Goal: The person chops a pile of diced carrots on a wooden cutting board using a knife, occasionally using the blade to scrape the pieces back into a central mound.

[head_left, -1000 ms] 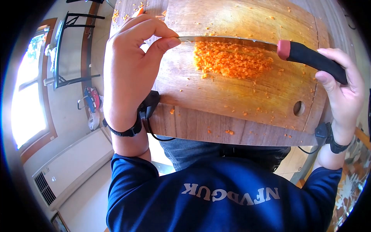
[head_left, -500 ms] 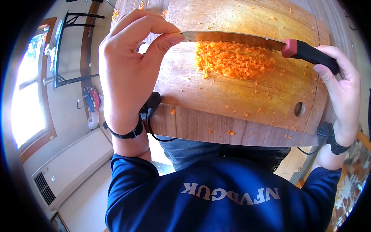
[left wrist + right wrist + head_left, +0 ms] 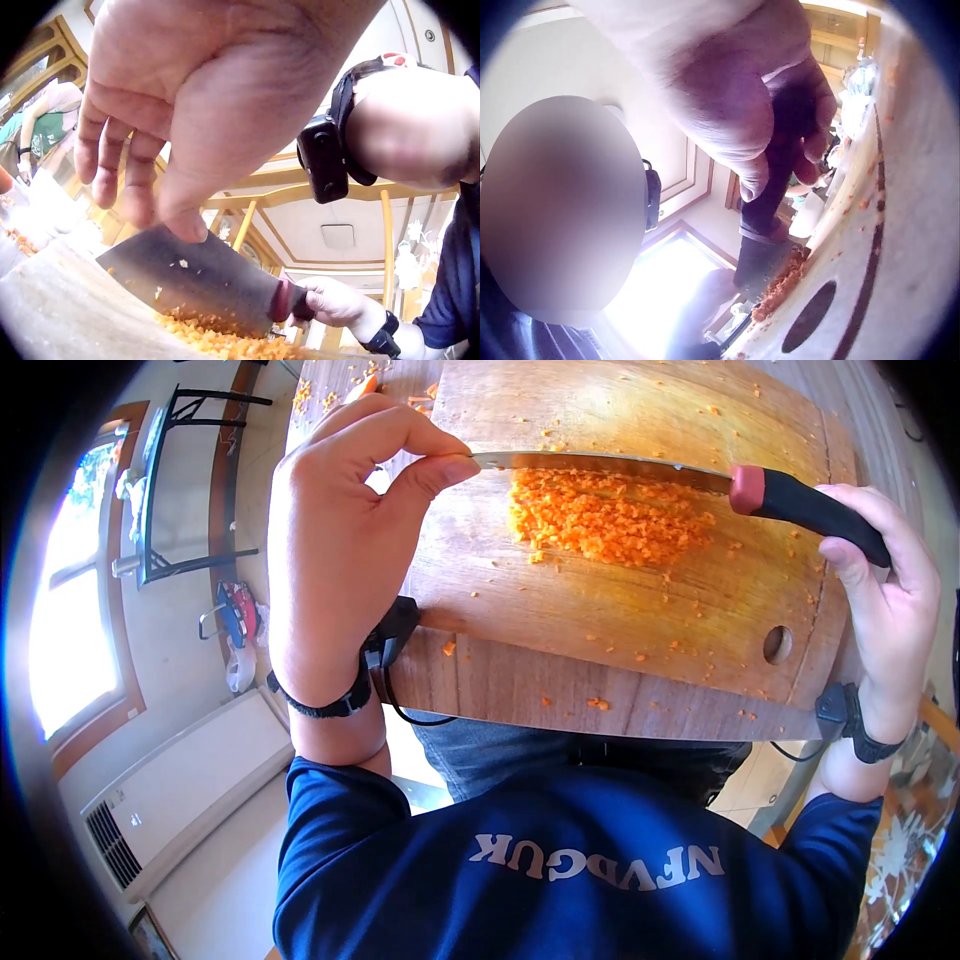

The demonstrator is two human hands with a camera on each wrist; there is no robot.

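A broad-bladed kitchen knife (image 3: 202, 277) with a black handle and a red collar spans the board, held at both ends. My left hand (image 3: 345, 525) pinches the front end of the blade's spine between thumb and fingers. At the other end, my right hand (image 3: 892, 575) grips the black handle (image 3: 815, 510). Finely chopped carrot (image 3: 605, 520) lies in a heap right along the blade, on the near side of it in the head view. Carrot bits stick to the blade's face in the left wrist view. Under everything is a wooden cutting board (image 3: 600, 615).
Larger carrot pieces (image 3: 362, 388) and crumbs lie on the table past the left hand. Scattered bits dot the wooden table's front edge (image 3: 520, 685). A round hole (image 3: 777, 644) pierces the board's near right corner. Another person (image 3: 46, 127) appears in the left wrist view.
Both hands have rocked the knife: half a second ago it was raised, with more of its face showing, and now it is lower again. The carrot heap looks much the same.
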